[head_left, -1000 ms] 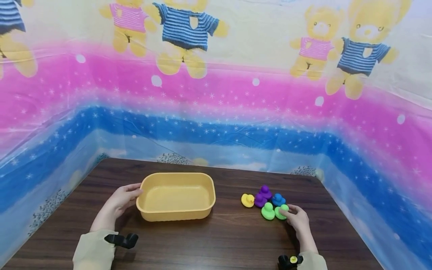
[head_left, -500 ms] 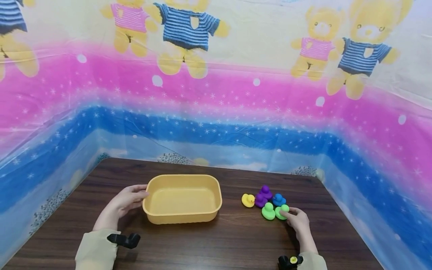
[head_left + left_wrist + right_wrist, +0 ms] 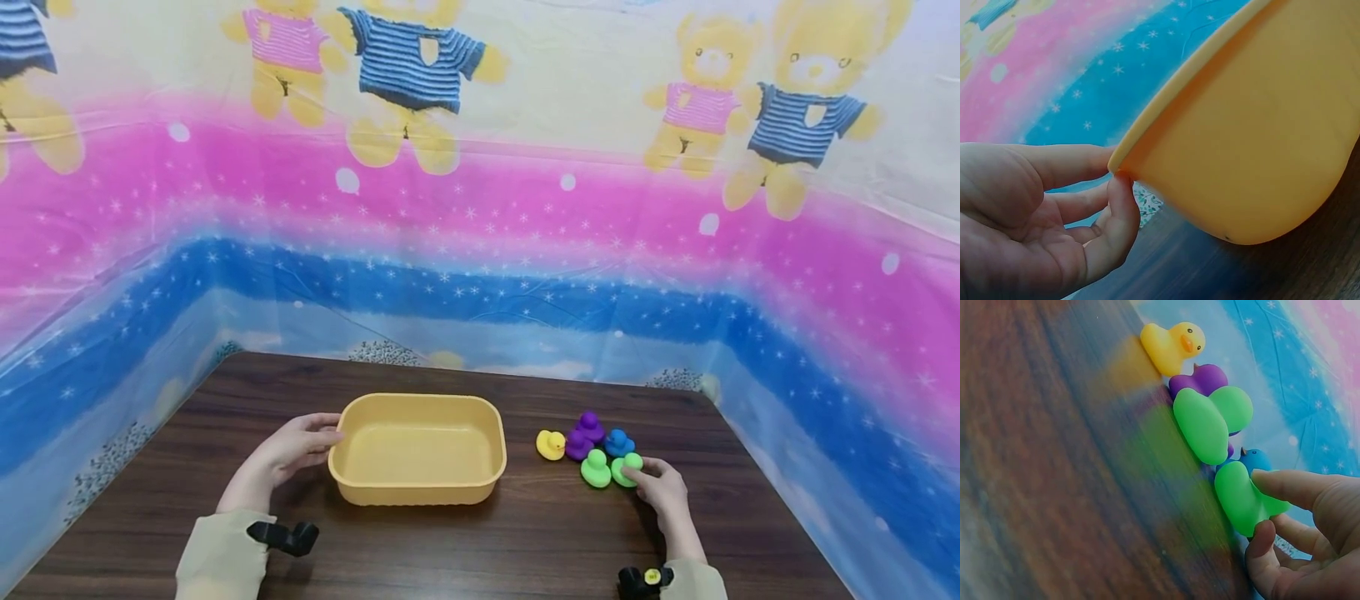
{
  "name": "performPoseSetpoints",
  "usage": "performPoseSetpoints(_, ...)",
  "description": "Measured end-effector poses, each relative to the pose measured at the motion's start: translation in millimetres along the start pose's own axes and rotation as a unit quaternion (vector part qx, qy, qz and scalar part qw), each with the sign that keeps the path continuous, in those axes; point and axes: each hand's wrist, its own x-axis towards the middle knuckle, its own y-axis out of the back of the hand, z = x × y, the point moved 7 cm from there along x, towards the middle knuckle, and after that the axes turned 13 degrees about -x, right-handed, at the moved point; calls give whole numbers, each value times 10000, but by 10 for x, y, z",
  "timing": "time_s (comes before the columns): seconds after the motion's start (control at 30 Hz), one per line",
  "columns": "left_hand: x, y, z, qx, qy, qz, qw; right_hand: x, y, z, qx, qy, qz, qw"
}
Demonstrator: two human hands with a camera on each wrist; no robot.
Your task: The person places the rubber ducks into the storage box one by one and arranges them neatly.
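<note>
A yellow plastic basin [image 3: 417, 450] stands on the dark wooden table, nothing inside it. My left hand [image 3: 302, 450] pinches its left rim between fingertips, as the left wrist view shows at the rim [image 3: 1166, 100]. At the right, my right hand [image 3: 662, 490] holds a light green rubber duck [image 3: 626, 471] by its near side, with fingertips on its body [image 3: 1238, 500]. A second green duck [image 3: 596, 470] sits just left of it. Close behind are a blue duck [image 3: 619, 443], two purple ducks [image 3: 589, 427] and a yellow duck [image 3: 551, 445].
The dark wood table [image 3: 450, 550] reaches back to a printed cloth [image 3: 480, 308] with teddy bears, which hangs along the back and both sides. A strip of bare tabletop lies between the basin and the ducks.
The basin has slid to the right and slightly nearer, my left hand moving along with it. My right hand and the ducks have stayed in place.
</note>
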Motion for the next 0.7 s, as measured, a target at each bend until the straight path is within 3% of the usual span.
performPoseSetpoints(0.33,12,-24,-3,-39,-18,-21,10000,-78,94,-286,-44,162,220,9996)
performPoseSetpoints(0.5,20,-18,-2,-37,-59,-46,10000,-108,30,-641,13,410,122,9991)
performPoseSetpoints(0.7,15,-12,-11,-65,-68,-18,10000,-103,-224,-1156,241,697,-73,9972)
